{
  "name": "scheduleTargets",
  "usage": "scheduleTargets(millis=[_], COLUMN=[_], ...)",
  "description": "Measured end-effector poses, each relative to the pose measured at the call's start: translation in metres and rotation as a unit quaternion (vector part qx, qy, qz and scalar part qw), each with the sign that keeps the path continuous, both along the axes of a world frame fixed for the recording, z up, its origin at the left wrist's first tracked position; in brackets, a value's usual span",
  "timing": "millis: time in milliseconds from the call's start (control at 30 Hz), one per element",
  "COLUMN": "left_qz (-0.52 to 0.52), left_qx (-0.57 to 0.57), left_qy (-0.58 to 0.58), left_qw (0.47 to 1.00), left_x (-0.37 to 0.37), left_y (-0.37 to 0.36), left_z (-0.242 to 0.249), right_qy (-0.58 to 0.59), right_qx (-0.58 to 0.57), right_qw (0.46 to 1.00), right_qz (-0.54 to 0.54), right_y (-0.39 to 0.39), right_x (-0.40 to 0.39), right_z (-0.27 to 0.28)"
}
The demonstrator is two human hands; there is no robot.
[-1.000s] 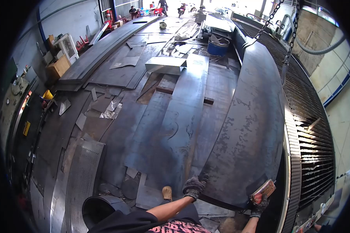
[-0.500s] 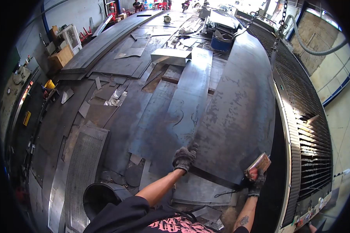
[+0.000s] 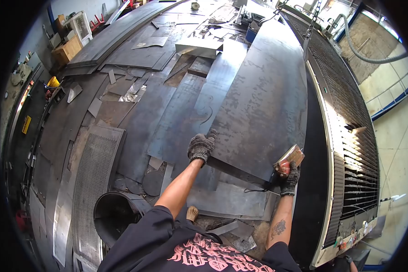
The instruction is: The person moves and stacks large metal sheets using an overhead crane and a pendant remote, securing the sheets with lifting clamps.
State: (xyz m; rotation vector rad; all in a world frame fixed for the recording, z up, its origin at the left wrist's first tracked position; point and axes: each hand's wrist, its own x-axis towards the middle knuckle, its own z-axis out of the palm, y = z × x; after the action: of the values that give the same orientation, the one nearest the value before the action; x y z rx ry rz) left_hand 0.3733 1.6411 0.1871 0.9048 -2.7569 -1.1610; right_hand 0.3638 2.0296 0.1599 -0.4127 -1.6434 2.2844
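A large dark steel sheet (image 3: 263,99) stretches away from me, its near edge raised above the plates below. My left hand (image 3: 201,147), in a grey knit glove, is closed on its near left corner. At the near right corner my right hand (image 3: 289,177), gloved the same way, is closed around a boxy device (image 3: 290,156) wrapped in clear plastic, with red on it. A thin black cord loop hangs beside that hand. Whether the right fingers also touch the sheet is hidden.
A slatted cutting bed (image 3: 353,167) runs along the right. A chain (image 3: 313,20) hangs near the sheet's far right side. Steel plates and offcuts cover the floor; a perforated panel (image 3: 93,167) and a dark metal cylinder (image 3: 118,215) lie left. Another person's hand shows at lower right.
The view has tilted down. Both hands and the sheet's near edge have shifted slightly forward and left over the plates below. Both hands keep their hold.
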Motion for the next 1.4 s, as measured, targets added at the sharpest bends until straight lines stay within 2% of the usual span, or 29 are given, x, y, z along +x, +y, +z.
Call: scheduleTargets(millis=[100,133,433,533,633,867,1167,1267,1400], left_qz=[0.005,0.014,0.020,0.023,0.020,0.050,0.061,0.058,0.055], left_qx=[0.007,0.004,0.035,0.040,0.053,0.074,0.080,0.084,0.089], left_qy=[-0.005,0.013,-0.013,-0.015,-0.007,0.015,0.017,0.013,0.013], left_qw=[1.000,1.000,0.999,0.999,0.998,0.996,0.995,0.995,0.994], left_x=[-0.001,0.000,0.016,0.021,0.025,0.042,0.061,0.068,0.077], left_y=[-0.012,-0.010,-0.029,-0.034,-0.036,-0.041,-0.058,-0.069,-0.072], left_z=[-0.004,-0.003,-0.001,-0.007,-0.004,0.000,0.010,0.006,0.006], right_qy=[-0.027,0.017,0.010,-0.007,-0.042,-0.041,-0.068,-0.105,-0.119], right_qx=[0.000,-0.003,-0.023,-0.065,-0.058,-0.049,-0.098,-0.166,-0.161], right_qw=[0.999,1.000,0.999,0.997,0.996,0.997,0.990,0.973,0.970], right_qz=[0.034,-0.006,0.025,0.041,0.053,0.053,0.082,0.125,0.139], right_y=[0.009,0.010,0.002,-0.012,-0.021,-0.047,-0.053,-0.041,-0.046], right_x=[-0.012,-0.021,-0.023,-0.018,-0.008,0.004,0.002,-0.001,0.003], right_z=[-0.022,-0.033,-0.041,-0.032,-0.014,0.013,-0.005,-0.017,-0.003])
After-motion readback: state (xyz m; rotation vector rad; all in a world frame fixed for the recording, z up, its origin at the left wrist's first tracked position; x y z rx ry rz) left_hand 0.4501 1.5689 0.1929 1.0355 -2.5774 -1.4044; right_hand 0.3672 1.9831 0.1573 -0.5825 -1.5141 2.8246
